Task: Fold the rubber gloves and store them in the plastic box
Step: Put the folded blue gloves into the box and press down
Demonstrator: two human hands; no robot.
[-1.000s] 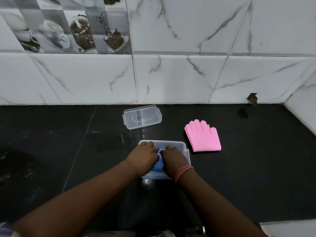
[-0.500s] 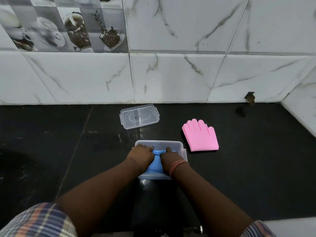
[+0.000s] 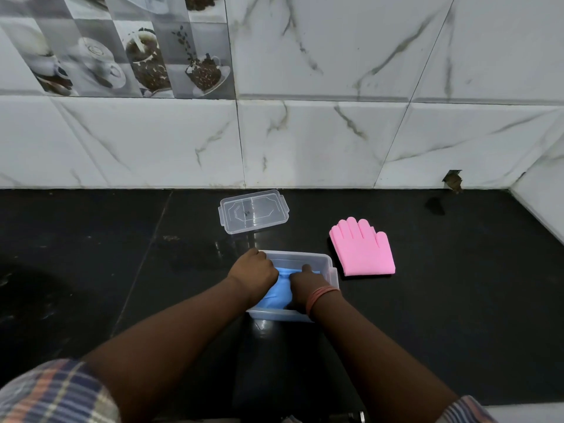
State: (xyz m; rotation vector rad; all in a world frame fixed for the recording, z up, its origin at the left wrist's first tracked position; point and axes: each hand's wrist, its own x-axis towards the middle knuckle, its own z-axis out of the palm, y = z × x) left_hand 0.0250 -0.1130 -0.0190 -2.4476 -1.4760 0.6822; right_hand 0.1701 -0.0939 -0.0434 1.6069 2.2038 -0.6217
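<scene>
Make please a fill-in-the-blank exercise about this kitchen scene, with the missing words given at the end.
1. Both hands, the left hand and the right hand, press the ____ glove into the plastic box.
2. The folded ____ glove lies on the black counter, to the right of the box.
3. The clear lid lies on the counter ____ the box and the tiled wall.
4. A thin orange band circles the ____ wrist.

Missing words: blue; pink; between; right

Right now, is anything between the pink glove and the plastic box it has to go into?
Nothing lies between the pink glove and the plastic box, but both hands and the blue glove fill the box.
</scene>
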